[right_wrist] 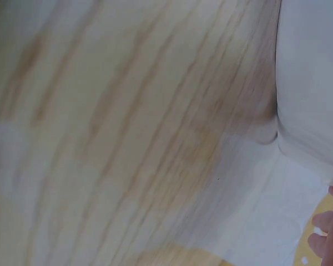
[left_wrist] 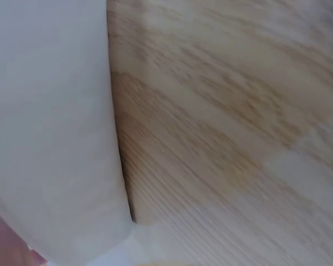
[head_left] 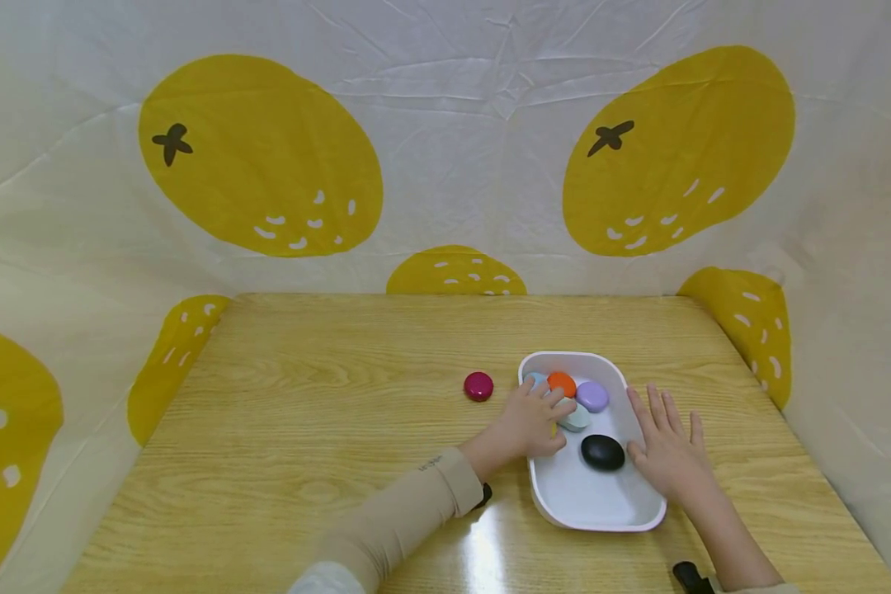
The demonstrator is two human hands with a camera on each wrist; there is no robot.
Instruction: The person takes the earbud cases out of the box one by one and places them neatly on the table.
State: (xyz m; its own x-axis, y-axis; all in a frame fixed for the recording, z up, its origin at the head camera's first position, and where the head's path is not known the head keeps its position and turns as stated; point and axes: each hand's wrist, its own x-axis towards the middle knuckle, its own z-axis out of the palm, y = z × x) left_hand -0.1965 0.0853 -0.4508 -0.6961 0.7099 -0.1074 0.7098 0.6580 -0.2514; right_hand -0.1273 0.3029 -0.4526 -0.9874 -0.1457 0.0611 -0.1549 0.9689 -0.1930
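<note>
A white tray point(head_left: 597, 503) stands on the table. My left hand point(head_left: 525, 422) reaches over its left rim, fingers spread above the smooth stones inside. A sliver of yellow stone point(head_left: 553, 430) shows between its thumb and forefinger; the rest is hidden. Around those fingers lie a light blue stone point(head_left: 537, 379), an orange stone point(head_left: 562, 384), a lilac stone point(head_left: 592, 397) and a pale green stone point(head_left: 575, 419). Nearer the tray's middle sits a black stone point(head_left: 603, 453). My right hand point(head_left: 670, 450), its fingers fairly straight, rests against the tray's right side.
Outside the tray, to its left, a dark red stone point(head_left: 478, 386) lies on the wooden table point(head_left: 327, 396). A white cloth point(head_left: 460, 165) printed with yellow fruit hangs behind and at both sides. Both wrist views show mostly sleeve and wood grain.
</note>
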